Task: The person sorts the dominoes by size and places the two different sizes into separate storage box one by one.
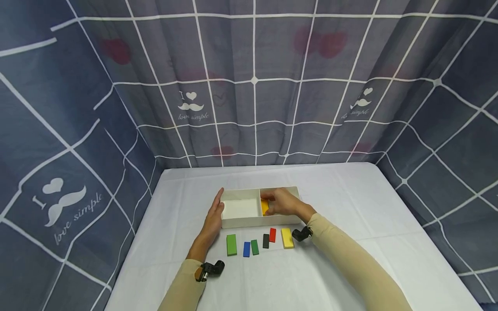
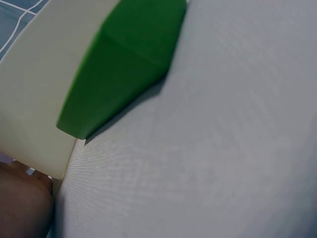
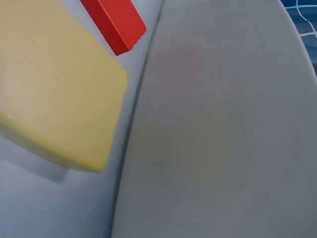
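Note:
A white box (image 1: 241, 222) with two compartments stands mid-table. My left hand (image 1: 216, 211) lies flat with straight fingers against the box's left wall. My right hand (image 1: 282, 202) reaches into the right compartment, its fingers curled round an orange-yellow block (image 1: 264, 207). The left compartment looks bare. In the left wrist view a green block (image 2: 124, 64) lies beside the box wall (image 2: 34, 89). The right wrist view shows a yellow block (image 3: 54, 89) and a red block (image 3: 115, 22) next to the box wall (image 3: 213, 124).
A row of blocks lies in front of the box: large green (image 1: 231, 245), blue (image 1: 247, 249), small green (image 1: 254, 247), black (image 1: 266, 241), red (image 1: 272, 235), yellow (image 1: 287, 238). A white cloth covers the table (image 1: 350, 207). Blue checked curtains close in three sides.

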Motion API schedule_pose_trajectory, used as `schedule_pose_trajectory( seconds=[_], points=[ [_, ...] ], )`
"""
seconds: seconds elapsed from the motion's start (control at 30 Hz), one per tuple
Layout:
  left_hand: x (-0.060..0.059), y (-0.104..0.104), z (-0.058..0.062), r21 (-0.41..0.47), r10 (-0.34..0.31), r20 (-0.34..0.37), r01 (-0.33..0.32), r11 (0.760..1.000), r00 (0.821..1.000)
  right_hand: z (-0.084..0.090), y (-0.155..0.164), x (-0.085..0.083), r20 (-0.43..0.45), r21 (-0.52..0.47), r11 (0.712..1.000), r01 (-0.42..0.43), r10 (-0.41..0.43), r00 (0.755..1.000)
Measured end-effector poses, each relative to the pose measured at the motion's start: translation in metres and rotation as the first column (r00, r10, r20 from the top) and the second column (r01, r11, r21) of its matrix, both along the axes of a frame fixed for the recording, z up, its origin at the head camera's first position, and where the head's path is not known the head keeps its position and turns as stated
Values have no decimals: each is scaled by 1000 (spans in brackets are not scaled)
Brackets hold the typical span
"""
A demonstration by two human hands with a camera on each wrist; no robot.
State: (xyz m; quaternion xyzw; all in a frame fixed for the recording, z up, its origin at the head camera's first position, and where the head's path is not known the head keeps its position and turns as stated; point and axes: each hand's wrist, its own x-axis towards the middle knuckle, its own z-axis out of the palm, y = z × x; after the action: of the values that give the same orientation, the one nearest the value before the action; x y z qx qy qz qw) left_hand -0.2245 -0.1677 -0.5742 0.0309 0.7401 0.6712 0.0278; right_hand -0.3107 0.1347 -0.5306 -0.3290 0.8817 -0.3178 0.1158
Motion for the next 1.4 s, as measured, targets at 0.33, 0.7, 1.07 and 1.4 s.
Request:
schedule_pose_trajectory(
  seconds=[0.33, 0.7, 1.07, 1.4],
  points=[
    [1, 0, -1, -1, 0, 7, 0, 1000, 1000, 13, 13, 6, -15, 1, 1000, 31, -31, 999],
    [-1, 0, -1, -9, 6, 7, -6, 1000, 1000, 32, 24, 18, -47, -22, 999, 41, -42, 998],
    [-1, 0, 1, -16, 4, 4, -3, 1000, 1000, 49, 43, 34, -67, -81, 996, 36, -41, 997],
    [-1, 0, 0, -12, 0, 1, 0, 1000, 1000, 56, 58, 55, -85, -82, 994, 69, -76, 993]
  ],
)
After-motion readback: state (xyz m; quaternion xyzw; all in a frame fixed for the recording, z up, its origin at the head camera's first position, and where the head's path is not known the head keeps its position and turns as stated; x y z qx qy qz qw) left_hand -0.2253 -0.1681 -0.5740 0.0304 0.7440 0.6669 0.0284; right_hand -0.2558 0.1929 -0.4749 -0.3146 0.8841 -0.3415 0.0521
